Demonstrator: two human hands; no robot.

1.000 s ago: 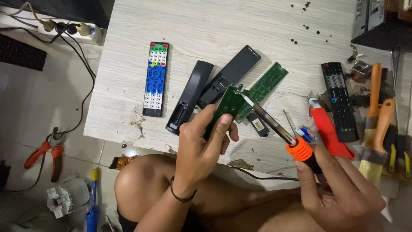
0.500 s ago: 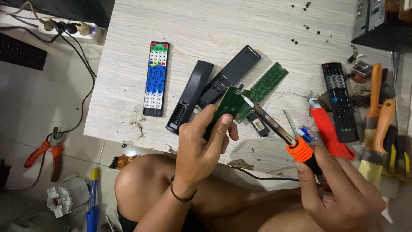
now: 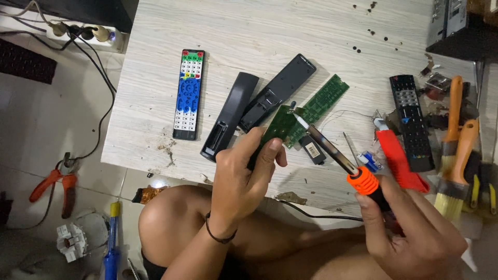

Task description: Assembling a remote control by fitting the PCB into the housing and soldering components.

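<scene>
Two hands busy over front edge of desk (image 3: 155, 103): left hand (image 3: 244, 181) pinching green circuit board (image 3: 277, 127), right hand (image 3: 415, 233) closed around soldering iron (image 3: 337, 155), tip touching board. Blue remote (image 3: 188, 93) near left edge.

Looks like someone's running a home electronics repair corner, sitting on a tiled floor at a low wood-grain table (image 3: 155, 103). Opened remote controls (image 3: 187, 93), bare circuit boards (image 3: 321, 101), a soldering iron (image 3: 332, 153) and paintbrushes (image 3: 456, 166) are lying around, with pliers (image 3: 54, 184) sitting on the floor left and a power strip (image 3: 85, 33) far left.
</scene>
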